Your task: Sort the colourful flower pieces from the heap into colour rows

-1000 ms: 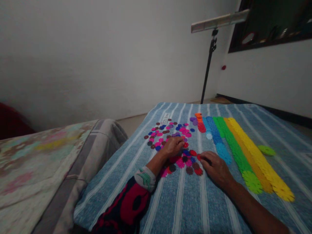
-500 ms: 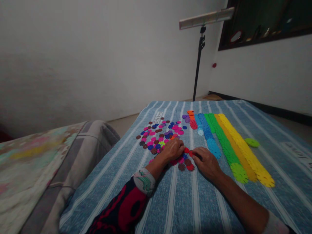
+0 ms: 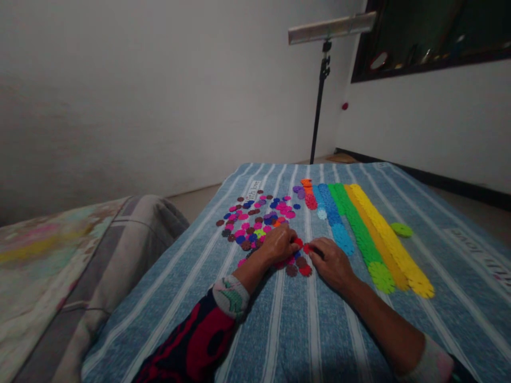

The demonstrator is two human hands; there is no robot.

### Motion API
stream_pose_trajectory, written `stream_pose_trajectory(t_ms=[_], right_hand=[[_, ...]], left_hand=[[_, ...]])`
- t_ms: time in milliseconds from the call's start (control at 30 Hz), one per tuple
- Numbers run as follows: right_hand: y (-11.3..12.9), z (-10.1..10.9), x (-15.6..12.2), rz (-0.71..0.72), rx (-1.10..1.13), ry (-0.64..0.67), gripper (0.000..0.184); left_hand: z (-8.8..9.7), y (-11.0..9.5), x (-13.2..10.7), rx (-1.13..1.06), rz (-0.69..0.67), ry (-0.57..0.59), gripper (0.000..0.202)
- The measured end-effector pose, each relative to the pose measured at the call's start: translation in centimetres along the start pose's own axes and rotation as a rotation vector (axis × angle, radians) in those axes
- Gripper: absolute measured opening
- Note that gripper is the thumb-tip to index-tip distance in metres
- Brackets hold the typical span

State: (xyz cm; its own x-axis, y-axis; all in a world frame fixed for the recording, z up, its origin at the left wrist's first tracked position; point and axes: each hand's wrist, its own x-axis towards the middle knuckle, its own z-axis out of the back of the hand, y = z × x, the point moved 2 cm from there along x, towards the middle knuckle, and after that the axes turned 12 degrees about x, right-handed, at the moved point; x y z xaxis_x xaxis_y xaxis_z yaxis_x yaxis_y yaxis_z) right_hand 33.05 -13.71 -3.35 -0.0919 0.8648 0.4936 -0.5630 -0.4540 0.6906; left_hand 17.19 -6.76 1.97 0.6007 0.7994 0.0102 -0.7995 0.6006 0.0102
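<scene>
My left hand [image 3: 278,244] is closed, pinching a red notched disc [image 3: 298,243] between thumb and fingers. Facing it, my right hand [image 3: 330,262] pinches a second red disc [image 3: 307,248], and a small gap shows between the two. Under and around the left hand lies a loose spread of pink, blue, brown and purple notched discs [image 3: 243,217], partly hidden by that hand. Just below the pinched pieces are a brown disc [image 3: 291,270] and another red one [image 3: 305,271] on the striped cloth.
Right of my hands lie overlapping rows of blue [image 3: 328,205], green [image 3: 357,229], orange [image 3: 379,234] and yellow discs [image 3: 393,236]. A short orange and red row [image 3: 308,194] lies farther back. One lime disc [image 3: 401,230] sits apart. A black stand [image 3: 318,101] rises behind the cloth-covered table [image 3: 255,330].
The two red discs were close together, seemingly touching, and are now slightly apart. The whole view has shifted a little, so things sit farther left.
</scene>
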Motion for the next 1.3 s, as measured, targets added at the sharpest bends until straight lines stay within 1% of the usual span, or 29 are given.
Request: stream_pose_trajectory(t_ms=[300,467,567,667,800,900,1000,1200,1300], right_hand=[[-0.1,-0.1,0.1,0.012,-0.001,0.0,0.014],[0.0,0.1,0.1,0.005,0.004,-0.018,0.017],[-0.1,0.2,0.2,-0.001,0.006,-0.039,0.022],[-0.5,0.2,0.2,-0.015,-0.008,-0.061,0.026],[-0.8,0.2,0.1,-0.031,-0.058,-0.06,0.022],[-0.7,0.2,0.1,-0.039,-0.102,-0.039,0.018],[-0.4,0.2,0.0,-0.043,-0.132,-0.018,0.019],[-0.2,0.1,0.0,-0.048,-0.153,-0.006,0.019],[-0.1,0.1,0.0,-0.047,-0.156,-0.002,0.018]], left_hand=[[-0.4,0.4,0.0,-0.133,0.006,-0.04,0.012],[-0.3,0.7,0.0,-0.245,0.021,-0.049,0.017],[-0.3,0.3,0.1,-0.291,0.016,-0.041,0.017],[-0.4,-0.4,0.3,-0.312,-0.01,-0.01,0.014],[-0.6,-1.2,0.5,-0.277,-0.018,0.042,0.018],[-0.4,-1.7,0.5,-0.224,-0.04,0.044,0.018],[0.0,-2.0,0.5,-0.16,-0.056,0.064,0.019],[0.6,-2.5,0.0,-0.053,-0.073,0.062,0.018],[0.8,-2.8,-0.3,-0.032,-0.087,0.075,0.019]])
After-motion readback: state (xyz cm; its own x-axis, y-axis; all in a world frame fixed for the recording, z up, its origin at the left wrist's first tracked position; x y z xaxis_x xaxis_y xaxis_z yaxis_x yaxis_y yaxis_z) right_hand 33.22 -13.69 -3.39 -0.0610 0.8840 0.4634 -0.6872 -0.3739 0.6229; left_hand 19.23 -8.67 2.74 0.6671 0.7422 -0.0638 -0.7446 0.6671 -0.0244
